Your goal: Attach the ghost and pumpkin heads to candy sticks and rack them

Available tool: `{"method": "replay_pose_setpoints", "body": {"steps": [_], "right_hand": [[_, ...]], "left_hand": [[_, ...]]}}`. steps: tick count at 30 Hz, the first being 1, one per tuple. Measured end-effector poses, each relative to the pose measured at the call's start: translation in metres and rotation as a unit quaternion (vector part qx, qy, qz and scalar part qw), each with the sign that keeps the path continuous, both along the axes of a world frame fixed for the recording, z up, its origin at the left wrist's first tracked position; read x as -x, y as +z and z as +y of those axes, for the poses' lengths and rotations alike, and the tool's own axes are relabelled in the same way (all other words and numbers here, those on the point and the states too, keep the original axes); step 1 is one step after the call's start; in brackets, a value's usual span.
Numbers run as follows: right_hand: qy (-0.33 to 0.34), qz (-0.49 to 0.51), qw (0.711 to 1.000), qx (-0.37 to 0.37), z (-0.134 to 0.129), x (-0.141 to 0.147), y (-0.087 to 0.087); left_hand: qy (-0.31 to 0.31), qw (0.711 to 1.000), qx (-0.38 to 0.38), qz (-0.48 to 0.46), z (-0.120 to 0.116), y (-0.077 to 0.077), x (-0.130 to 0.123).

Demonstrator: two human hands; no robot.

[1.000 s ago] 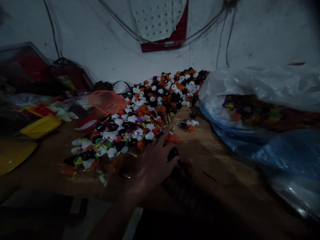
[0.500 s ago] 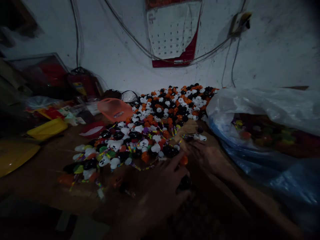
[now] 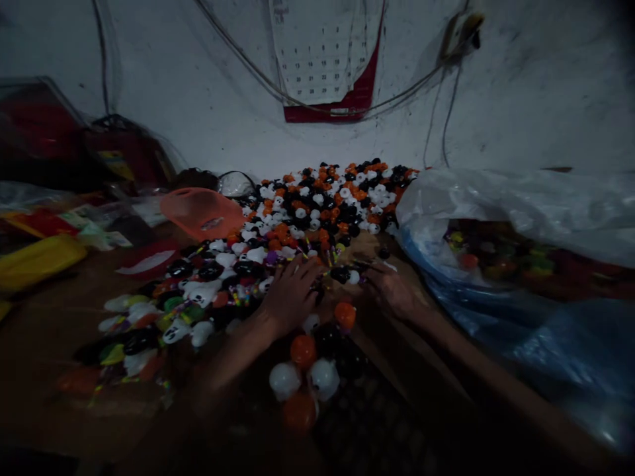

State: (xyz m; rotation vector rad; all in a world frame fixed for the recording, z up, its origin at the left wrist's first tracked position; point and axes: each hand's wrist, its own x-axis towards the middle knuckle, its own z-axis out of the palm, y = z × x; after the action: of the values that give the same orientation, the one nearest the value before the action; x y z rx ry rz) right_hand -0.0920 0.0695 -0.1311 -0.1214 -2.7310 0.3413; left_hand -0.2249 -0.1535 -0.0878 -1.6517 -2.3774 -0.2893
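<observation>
Since half a second ago both my hands have gone forward from the near edge of the counter (image 3: 54,330) into the heap. A cluster of orange, white and black pieces (image 3: 307,370) now shows at the near edge where my left hand was.

Left hand (image 3: 290,294): palm down, fingers spread wide, flat on the near end of the pile of small toy pieces (image 3: 278,244). I cannot tell whether anything is gripped beneath it. Right hand (image 3: 394,291): palm down just right of the pile, fingers loosely curled toward a black and white piece (image 3: 344,274); light too poor to say whether it holds one.

The pile runs as a long band from the near left of the counter to the far right corner by the wall, so its long axis is diagonal. Single pieces look rounded; no heading can be read from them.

Risks, in my judgement: the near cluster sits at the counter's edge and could roll off if a forearm sweeps it. A raking pull could push pieces against the plastic bag (image 3: 496,198) to the right, mixing stock. Dim light makes missorting by colour likely.
</observation>
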Motion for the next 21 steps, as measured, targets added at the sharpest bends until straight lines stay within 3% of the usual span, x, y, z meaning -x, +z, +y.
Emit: {"method": "replay_pose_setpoints", "body": {"steps": [3, 7, 12, 17, 21], "right_hand": [[-0.047, -0.004, 0.998, 0.031, -0.002, -0.034, 0.004], [-0.099, -0.005, 0.991, 0.088, -0.011, -0.073, -0.003], [-0.147, -0.002, 0.978, 0.151, -0.023, -0.091, -0.014], [-0.146, 0.004, 0.971, 0.191, -0.035, -0.096, -0.015], [-0.133, 0.017, 0.97, 0.201, -0.039, -0.1, -0.018]], "left_hand": [[-0.005, 0.998, 0.018, 0.055, 0.021, -0.021, 0.011], [0.07, 0.994, -0.021, 0.078, 0.025, -0.034, 0.027], [0.088, 0.994, -0.027, 0.066, 0.016, -0.028, 0.037], [0.081, 0.989, -0.112, -0.057, 0.013, -0.02, 0.04], [0.153, 0.97, -0.168, -0.088, 0.014, -0.003, 0.035]]}}
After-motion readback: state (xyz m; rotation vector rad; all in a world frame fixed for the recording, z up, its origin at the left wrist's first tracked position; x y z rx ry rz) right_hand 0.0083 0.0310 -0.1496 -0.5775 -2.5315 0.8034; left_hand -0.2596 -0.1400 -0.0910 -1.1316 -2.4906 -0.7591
